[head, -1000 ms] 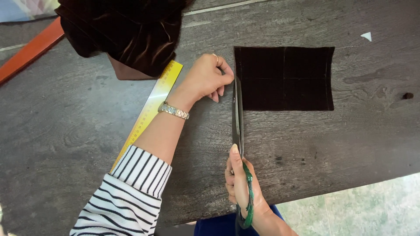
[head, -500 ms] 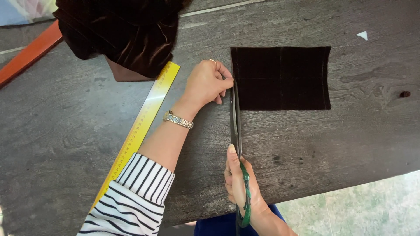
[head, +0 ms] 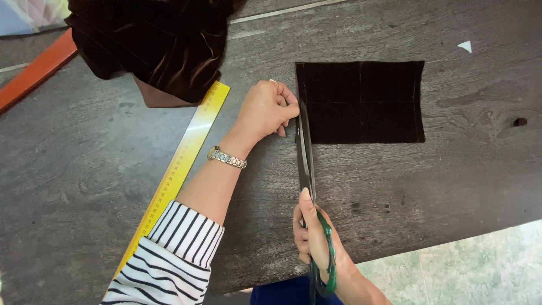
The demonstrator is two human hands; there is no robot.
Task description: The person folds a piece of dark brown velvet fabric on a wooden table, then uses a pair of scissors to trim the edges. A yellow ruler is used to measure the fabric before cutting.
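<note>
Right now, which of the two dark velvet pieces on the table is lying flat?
The rectangular piece right of the scissors, spread flat with straight edges. The other, at top left above the yellow ruler, is a bunched, folded heap.

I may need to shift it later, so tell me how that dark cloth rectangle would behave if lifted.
The cloth rectangle lies flat with fold creases, so it would probably droop when lifted. It looks thin, likely light. Its velvety nap may grip the table rather than slide. The left hand pinches its edge beside the scissors.
</note>
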